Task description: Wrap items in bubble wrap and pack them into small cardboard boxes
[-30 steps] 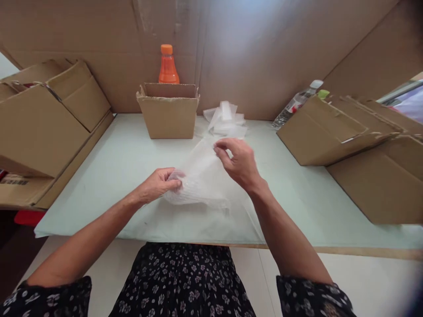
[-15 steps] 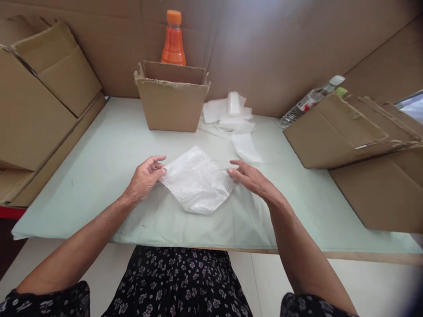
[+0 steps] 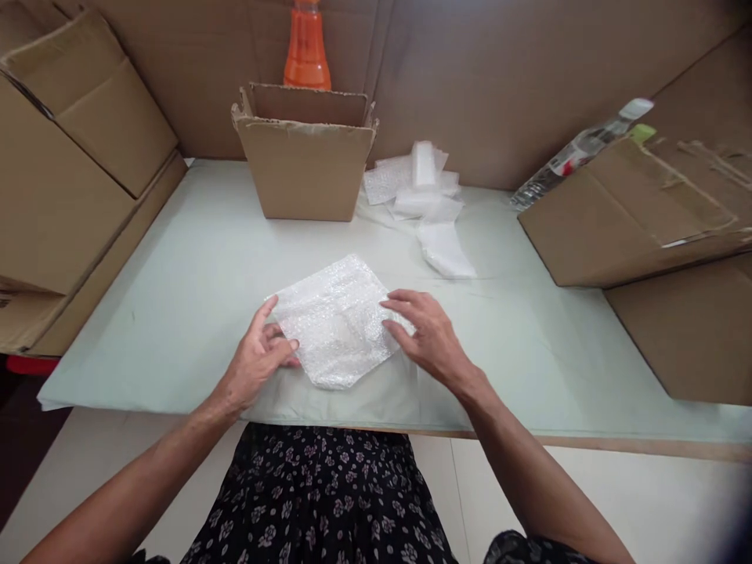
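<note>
A sheet of white bubble wrap (image 3: pixel 336 317) lies flat on the pale green table (image 3: pixel 193 290) in front of me. My left hand (image 3: pixel 258 356) rests at the sheet's left corner, its fingers spread and touching the edge. On the right side of the sheet my right hand (image 3: pixel 426 333) lies with fingers stretched out flat, pressing it down. Neither hand grips anything.
An open cardboard box (image 3: pixel 304 153) stands at the back, an orange bottle (image 3: pixel 306 51) behind it. A pile of bubble wrap pieces (image 3: pixel 420 192) lies to its right. Flattened cartons (image 3: pixel 634 211) with a clear bottle (image 3: pixel 579 149) fill the right; more cartons (image 3: pixel 70 149) fill the left.
The bubble wrap was lifted between both hands a second ago; it now lies flat on the table. Both hands have opened and moved onto its edges.
</note>
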Tool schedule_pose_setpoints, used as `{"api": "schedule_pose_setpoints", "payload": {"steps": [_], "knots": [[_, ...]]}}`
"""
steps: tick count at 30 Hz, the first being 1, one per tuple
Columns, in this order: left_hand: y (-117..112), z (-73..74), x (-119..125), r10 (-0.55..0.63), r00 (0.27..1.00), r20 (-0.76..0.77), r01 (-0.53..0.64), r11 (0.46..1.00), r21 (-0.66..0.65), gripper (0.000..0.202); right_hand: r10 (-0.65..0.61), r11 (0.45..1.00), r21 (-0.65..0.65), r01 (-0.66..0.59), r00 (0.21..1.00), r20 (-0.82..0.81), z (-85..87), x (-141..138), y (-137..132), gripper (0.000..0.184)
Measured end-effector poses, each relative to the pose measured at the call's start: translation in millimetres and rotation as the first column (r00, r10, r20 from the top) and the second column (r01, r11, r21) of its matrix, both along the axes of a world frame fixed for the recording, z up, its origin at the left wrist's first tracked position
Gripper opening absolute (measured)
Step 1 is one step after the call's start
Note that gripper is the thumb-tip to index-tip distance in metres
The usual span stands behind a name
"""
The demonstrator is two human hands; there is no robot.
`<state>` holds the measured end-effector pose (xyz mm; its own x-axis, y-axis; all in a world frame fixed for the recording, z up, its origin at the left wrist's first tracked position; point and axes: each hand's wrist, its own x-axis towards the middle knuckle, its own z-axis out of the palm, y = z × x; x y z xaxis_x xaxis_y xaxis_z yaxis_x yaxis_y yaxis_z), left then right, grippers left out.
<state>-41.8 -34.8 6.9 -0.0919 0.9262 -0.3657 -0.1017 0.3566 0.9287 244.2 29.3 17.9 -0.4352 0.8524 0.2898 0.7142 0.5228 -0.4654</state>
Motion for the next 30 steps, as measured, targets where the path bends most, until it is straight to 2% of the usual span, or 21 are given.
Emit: {"api": "schedule_pose_setpoints", "payload": {"steps": [3,6,8,10,12,14,16,18,19,22,24,27,30], "knots": [[-9.9,-4.0,9.7,-0.113,0.992,0.055,0.116,0.992,-0.04,0.068,0.221,0.973,-0.089,-0.212,0.97,0.102,-5.8,-7.7,-14.3,0.028],[-15.0,0.6,11.3,-0.177,0.973,0.148,0.191,0.978,-0.088,0.043,0.247,0.967,-0.097,-0.234,0.959,0.141,-1.4,-5.3,-28.8,0.035],[-16.9,8.6,10.0,-0.178,0.971,0.159,0.188,0.981,-0.055,0.037,0.255,0.966,-0.084,-0.246,0.957,0.138,5.6,-5.5,-41.5,0.047],[-16.5,19.1,10.8,-0.192,0.975,0.115,0.194,0.981,-0.004,0.036,0.323,0.945,-0.099,-0.312,0.937,0.133,8.8,-12.2,-56.3,0.06],[-12.8,30.1,15.7,-0.254,0.965,0.061,0.252,0.967,0.039,0.038,0.326,0.944,-0.086,-0.319,0.942,0.083,3.9,-23.1,-69.6,0.057],[-6.2,38.7,23.6,-0.322,0.947,0.021,0.318,0.943,0.101,0.046,0.181,0.981,-0.061,-0.183,0.983,-0.041,-7.6,-31.5,-77.6,0.044],[1.4,42.1,31.4,-0.339,0.94,-0.048,0.342,0.919,0.199,0.06,-0.075,0.99,-0.128,0.051,0.979,-0.189,-19.7,-32.3,-79.3,0.034],[8.9,38.6,36.0,-0.299,0.933,-0.2,0.35,0.881,0.318,0.067,-0.299,0.938,-0.263,0.227,0.913,-0.277,-28.0,-26.8,-77.4,0.031],[12.7,34.2,36.7,-0.267,0.914,-0.307,0.374,0.847,0.377,0.064,-0.373,0.906,-0.322,0.276,0.88,-0.295,-30.3,-23.2,-76.3,0.031],[25.1,14.5,34.4,-0.16,0.761,-0.629,0.54,0.693,0.477,0.041,-0.457,0.86,-0.378,0.343,0.847,-0.271,-32.9,-15.2,-75.2,0.033],[33.7,0.6,32.5,-0.121,0.62,-0.775,0.665,0.605,0.438,0.031,-0.453,0.862,-0.34,0.375,0.871,-0.188,-33.1,-12.4,-75.7,0.035],[42.8,-11.8,32.1,-0.115,0.45,-0.886,0.777,0.539,0.325,0.028,-0.448,0.886,-0.168,0.432,0.89,-0.078,-31.2,-4.6,-77.2,0.049],[45.7,-11.0,31.2,-0.062,0.386,-0.92,0.805,0.51,0.304,0.028,-0.48,0.874,0.041,0.484,0.874,-0.074,-23.3,11.2,-82.5,0.061]]}}
